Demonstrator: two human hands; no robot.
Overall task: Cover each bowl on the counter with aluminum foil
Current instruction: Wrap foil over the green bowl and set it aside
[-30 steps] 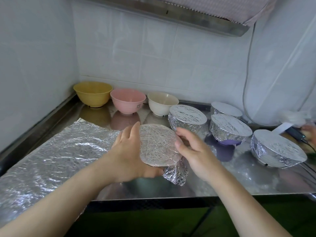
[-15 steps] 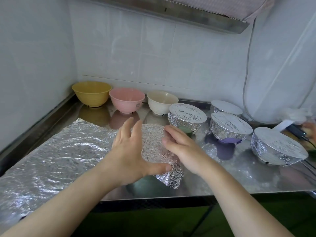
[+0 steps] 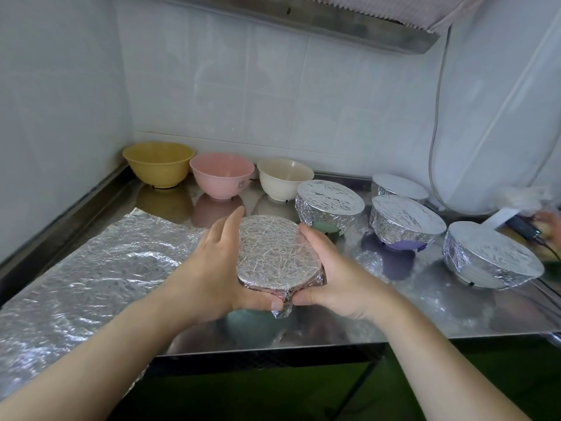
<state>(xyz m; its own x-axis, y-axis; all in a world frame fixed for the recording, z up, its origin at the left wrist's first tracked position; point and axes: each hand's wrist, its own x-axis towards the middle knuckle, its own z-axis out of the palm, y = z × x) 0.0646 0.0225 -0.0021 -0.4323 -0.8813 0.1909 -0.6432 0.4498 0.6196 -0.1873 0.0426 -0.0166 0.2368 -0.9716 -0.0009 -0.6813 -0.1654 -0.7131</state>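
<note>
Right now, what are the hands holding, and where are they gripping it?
Both hands, left and right, hold the foil-covered bowl by its sides, thumbs pinching the foil flap at its near edge.

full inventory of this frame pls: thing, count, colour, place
uncovered bowls: 3, yellow, pink, cream, back row by the wall
foil-covered bowls: 4 on counter, silver tops, right half
held bowl: 1, foil-wrapped, centre, between both hands
foil sheet: 1, silver, flat on the counter's left
counter: 1, steel
cable: 1, grey, down the right wall
dark device: 1, far right edge, unclear
left hand: grips held bowl's left side
right hand: grips its right side
</note>
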